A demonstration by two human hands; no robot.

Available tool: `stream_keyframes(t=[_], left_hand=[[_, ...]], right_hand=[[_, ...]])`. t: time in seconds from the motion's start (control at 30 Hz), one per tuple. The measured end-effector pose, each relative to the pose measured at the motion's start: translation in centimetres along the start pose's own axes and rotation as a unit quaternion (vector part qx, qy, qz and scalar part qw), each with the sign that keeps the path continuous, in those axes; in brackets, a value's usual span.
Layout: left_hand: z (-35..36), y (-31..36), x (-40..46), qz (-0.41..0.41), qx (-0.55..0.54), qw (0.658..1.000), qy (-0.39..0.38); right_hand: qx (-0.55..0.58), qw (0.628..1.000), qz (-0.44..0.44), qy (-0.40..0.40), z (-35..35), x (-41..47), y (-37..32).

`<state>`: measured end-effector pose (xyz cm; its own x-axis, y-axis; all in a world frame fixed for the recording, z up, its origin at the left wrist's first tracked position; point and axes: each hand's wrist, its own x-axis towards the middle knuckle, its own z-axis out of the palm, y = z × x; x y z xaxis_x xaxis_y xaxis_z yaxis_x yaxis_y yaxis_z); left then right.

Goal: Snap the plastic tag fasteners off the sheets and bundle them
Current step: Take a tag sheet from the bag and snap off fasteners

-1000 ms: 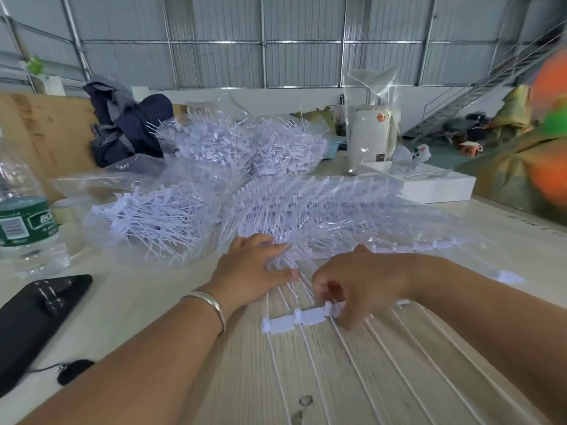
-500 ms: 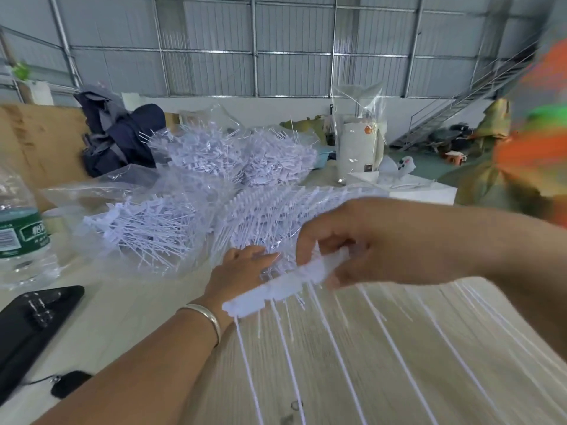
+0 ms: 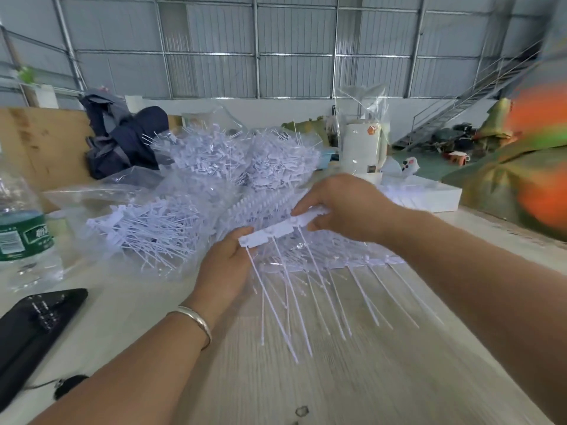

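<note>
Aloft over the pale wood-grain table (image 3: 352, 388), a short white plastic strip of tag fasteners (image 3: 280, 230) is pinched at its ends by the left hand (image 3: 225, 268) and right hand (image 3: 346, 210); uneven bending could scatter pieces, while the fingertip contact is blurred.
</note>
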<state>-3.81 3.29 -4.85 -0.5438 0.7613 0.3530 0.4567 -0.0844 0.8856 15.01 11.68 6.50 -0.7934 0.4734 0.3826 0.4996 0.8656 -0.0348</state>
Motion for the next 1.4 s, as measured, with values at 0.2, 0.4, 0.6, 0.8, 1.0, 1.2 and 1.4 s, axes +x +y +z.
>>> stream_keyframes(t=[0.2,0.4,0.6,0.8,1.0,1.2,1.4], left_hand=[[0.0,1.6,-0.5,-0.004,-0.067,0.996,0.064],[0.4,1.4,-0.4,0.023,0.014,0.999,0.044],[0.0,1.4,-0.3,-0.019,-0.030,0.999,0.003],[0.0,1.7,-0.7,-0.155,-0.214,0.958,-0.112],[0.3,1.4,-0.8,-0.195,-0.247,0.938,-0.143],[0.3,1.2,-0.5,-0.208,-0.253,0.923,-0.204],[0.1,1.7,-0.5,-0.236,-0.249,0.911,-0.231]], right_hand=[[0.096,0.993,0.068,0.033,7.5,-0.6,2.1],[0.097,0.991,0.058,0.067,10.1,-1.4,2.5],[0.353,0.922,0.132,0.088,10.0,-1.8,1.3],[0.446,0.879,0.137,0.096,9.3,-2.2,0.9],[0.517,0.838,0.155,0.075,9.3,-2.3,1.3],[0.540,0.819,0.175,0.079,9.2,-2.3,1.2],[0.554,0.812,0.174,0.062,9.1,-2.0,1.0]])
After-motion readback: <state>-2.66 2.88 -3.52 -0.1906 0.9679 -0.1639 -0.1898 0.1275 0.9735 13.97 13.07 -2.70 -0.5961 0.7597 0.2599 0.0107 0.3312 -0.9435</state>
